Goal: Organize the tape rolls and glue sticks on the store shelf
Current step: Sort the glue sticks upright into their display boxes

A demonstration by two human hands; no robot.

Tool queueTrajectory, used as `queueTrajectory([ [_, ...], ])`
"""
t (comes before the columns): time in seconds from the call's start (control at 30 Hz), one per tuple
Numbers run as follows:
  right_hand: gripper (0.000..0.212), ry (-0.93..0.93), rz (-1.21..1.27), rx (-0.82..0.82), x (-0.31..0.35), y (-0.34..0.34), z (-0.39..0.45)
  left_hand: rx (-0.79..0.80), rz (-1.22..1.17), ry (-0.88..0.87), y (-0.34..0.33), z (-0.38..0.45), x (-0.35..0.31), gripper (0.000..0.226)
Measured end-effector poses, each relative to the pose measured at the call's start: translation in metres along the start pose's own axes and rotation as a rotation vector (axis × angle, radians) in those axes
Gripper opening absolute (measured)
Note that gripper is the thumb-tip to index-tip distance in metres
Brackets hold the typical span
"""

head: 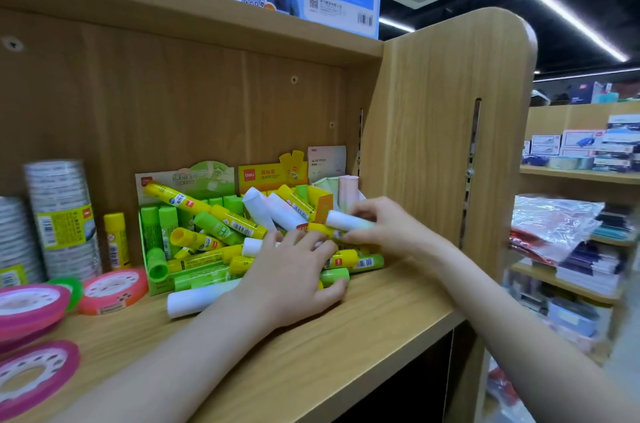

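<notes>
**Right hand lifts a white glue stick over the pile**

While the left hand [294,279] lies spread on a heap of glue sticks [221,235], the right hand [384,227] pinches one white glue stick [348,221] between thumb and fingertips. That stick lies nearly level, its long axis running left to right with a slight downward slope to the right; the rounded white end points left, toward the pile, and the other end is hidden inside the fingers. It sits just above the heap, to the upper right of the left hand and close to the wooden side panel [450,131].

Its body is plain white with a faint mint tint near the grip; no label can be read.

The left hand's fingers are straight and fanned, pressing down on yellow and green sticks, with the thumb curving round the near edge of the heap at a green stick [334,275]. Another white stick [197,299] lies flat on the shelf board [346,329] just left of the left wrist, pointing left and slightly toward the viewer.

Behind the heap stand a green display box [183,187] and an orange one [266,175]. A single yellow stick [116,242] stands upright beside a stack of clear tape rolls [62,218], and pink tape rolls [112,291] lie flat at the left.
</notes>
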State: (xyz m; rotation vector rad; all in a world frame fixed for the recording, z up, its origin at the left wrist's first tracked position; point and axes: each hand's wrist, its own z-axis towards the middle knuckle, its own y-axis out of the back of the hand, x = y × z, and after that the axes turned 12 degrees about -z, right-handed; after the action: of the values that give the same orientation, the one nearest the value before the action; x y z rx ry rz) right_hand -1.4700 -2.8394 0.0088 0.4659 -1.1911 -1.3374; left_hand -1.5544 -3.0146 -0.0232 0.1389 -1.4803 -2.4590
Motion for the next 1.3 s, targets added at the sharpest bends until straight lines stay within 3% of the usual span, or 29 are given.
queueTrajectory([
  [0.17, 0.013, -0.111, 0.185, -0.304, -0.001, 0.003, 0.010, 0.051, 0.022, 0.078, 0.003, -0.001, -0.003, 0.091],
  [0.37, 0.020, -0.231, -0.067, -0.266, -0.004, 0.015, 0.023, 0.025, 0.012, 0.072, 0.000, 0.001, 0.000, 0.091],
  [0.47, 0.016, -0.208, -0.153, -0.396, -0.003, 0.014, 0.030, 0.026, -0.008, 0.061, -0.002, 0.001, 0.000, 0.092],
  [0.57, 0.027, -0.141, -0.197, -0.515, -0.006, 0.011, 0.036, 0.029, -0.020, 0.056, -0.001, 0.002, 0.000, 0.094],
  [0.67, 0.033, -0.103, -0.229, -0.491, -0.008, 0.007, 0.040, 0.029, -0.023, 0.049, -0.001, 0.002, 0.000, 0.095],
  [0.83, 0.017, -0.111, -0.332, -0.359, -0.014, 0.009, 0.054, 0.011, -0.040, 0.040, 0.001, 0.001, -0.001, 0.094],
  [1.03, 0.020, -0.090, -0.602, -0.323, -0.007, 0.018, 0.065, 0.015, -0.035, 0.034, 0.000, 0.001, -0.001, 0.093],
  [1.17, 0.013, -0.109, -0.538, -0.229, -0.007, 0.018, 0.063, 0.017, -0.029, 0.029, 0.000, 0.002, -0.001, 0.093],
  [1.3, 0.016, -0.114, -0.375, -0.315, -0.010, 0.013, 0.059, 0.010, -0.029, 0.031, 0.001, 0.001, 0.000, 0.092],
])
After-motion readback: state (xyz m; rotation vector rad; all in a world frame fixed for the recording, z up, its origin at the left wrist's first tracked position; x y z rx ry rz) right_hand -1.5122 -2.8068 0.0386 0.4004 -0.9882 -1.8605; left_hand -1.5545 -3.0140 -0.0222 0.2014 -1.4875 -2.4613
